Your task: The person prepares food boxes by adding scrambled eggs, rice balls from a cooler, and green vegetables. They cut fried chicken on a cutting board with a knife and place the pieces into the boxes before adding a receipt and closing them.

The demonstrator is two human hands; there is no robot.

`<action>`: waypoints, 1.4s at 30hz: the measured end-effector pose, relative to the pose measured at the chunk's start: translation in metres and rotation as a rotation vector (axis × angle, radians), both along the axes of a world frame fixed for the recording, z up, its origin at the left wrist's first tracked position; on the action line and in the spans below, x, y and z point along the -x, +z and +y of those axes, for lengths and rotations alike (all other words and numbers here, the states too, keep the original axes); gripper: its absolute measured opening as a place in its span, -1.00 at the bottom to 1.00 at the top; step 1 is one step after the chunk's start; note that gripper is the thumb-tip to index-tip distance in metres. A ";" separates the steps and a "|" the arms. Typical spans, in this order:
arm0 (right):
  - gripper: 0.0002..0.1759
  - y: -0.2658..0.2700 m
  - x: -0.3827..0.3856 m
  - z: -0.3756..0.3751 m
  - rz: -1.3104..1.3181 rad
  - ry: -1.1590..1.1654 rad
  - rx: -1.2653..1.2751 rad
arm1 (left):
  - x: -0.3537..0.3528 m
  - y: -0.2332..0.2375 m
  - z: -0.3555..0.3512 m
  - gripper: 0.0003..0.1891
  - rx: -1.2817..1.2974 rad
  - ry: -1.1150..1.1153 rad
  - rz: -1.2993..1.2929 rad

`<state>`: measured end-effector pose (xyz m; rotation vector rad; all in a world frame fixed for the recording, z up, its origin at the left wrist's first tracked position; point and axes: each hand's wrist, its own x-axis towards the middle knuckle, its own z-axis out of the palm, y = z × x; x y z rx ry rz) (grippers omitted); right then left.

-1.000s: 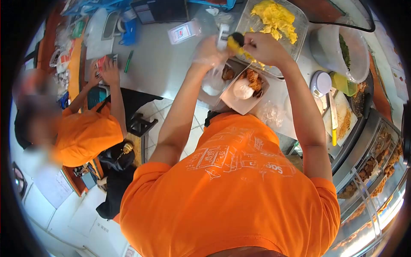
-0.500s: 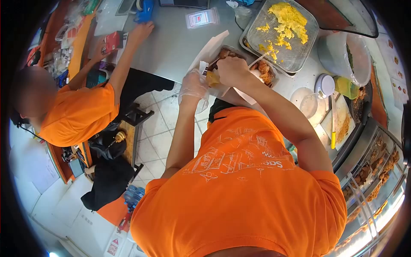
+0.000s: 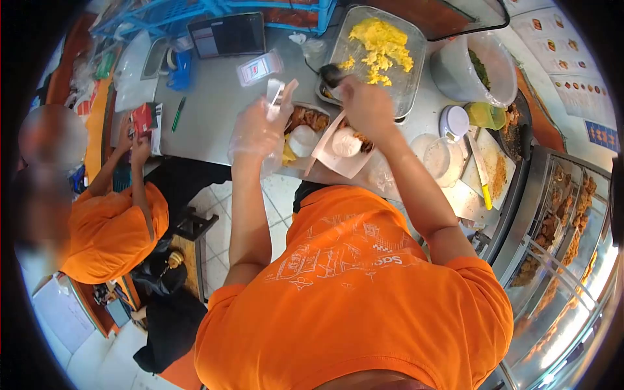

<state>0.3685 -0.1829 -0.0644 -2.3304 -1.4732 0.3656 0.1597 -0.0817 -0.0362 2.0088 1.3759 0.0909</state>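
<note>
My left hand [image 3: 255, 133], in a clear plastic glove, is closed at the raised lid [image 3: 286, 97] of a paper meal box; a white strip [image 3: 275, 96] stands out by its fingers. In that box lie browned chicken pieces [image 3: 307, 119], a mound of white rice [image 3: 303, 140] and something yellow at the side. A second paper box [image 3: 338, 168] beside it holds rice [image 3: 346, 142] and chicken. Blurred by motion, my right hand [image 3: 369, 107] grips a dark-headed spoon [image 3: 331, 75] over the near corner of a metal tray [image 3: 406, 97] with scrambled egg [image 3: 380, 45].
A lined bucket [image 3: 448, 68], white-lidded jar [image 3: 454, 121], green container [image 3: 484, 116] and yellow-handled knife [image 3: 481, 170] are to the right. Fried food fills a glass display case [image 3: 552, 240]. At left, a co-worker in orange [image 3: 114, 227] handles a red box [image 3: 143, 119].
My right hand has left the meal box and lifted the spoon at the tray. My left hand stays by the lid. The view has shifted, and the co-worker has both hands at the red box.
</note>
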 end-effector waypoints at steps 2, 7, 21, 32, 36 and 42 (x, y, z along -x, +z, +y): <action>-0.78 -0.017 -0.056 0.002 -0.103 -0.180 -0.067 | -0.029 -0.015 0.025 -0.47 -0.035 -0.049 -0.122; -0.78 -0.083 -0.149 0.027 -0.373 -0.300 -0.010 | -0.128 -0.097 0.070 -0.62 -0.073 -0.339 -0.166; -0.76 -0.123 -0.176 0.024 -0.049 -0.117 0.120 | -0.199 -0.153 0.067 -0.81 -0.068 -0.297 0.088; -0.78 -0.132 -0.123 0.032 -0.053 -0.117 0.071 | -0.215 -0.167 0.068 -0.70 -0.006 -0.212 -0.015; -0.74 -0.134 -0.122 0.030 0.120 -0.100 -0.036 | -0.217 -0.182 0.072 -0.56 0.058 -0.140 0.003; -0.76 -0.141 -0.140 0.020 0.410 -0.109 -0.189 | -0.219 -0.182 0.073 -0.49 0.040 -0.164 -0.028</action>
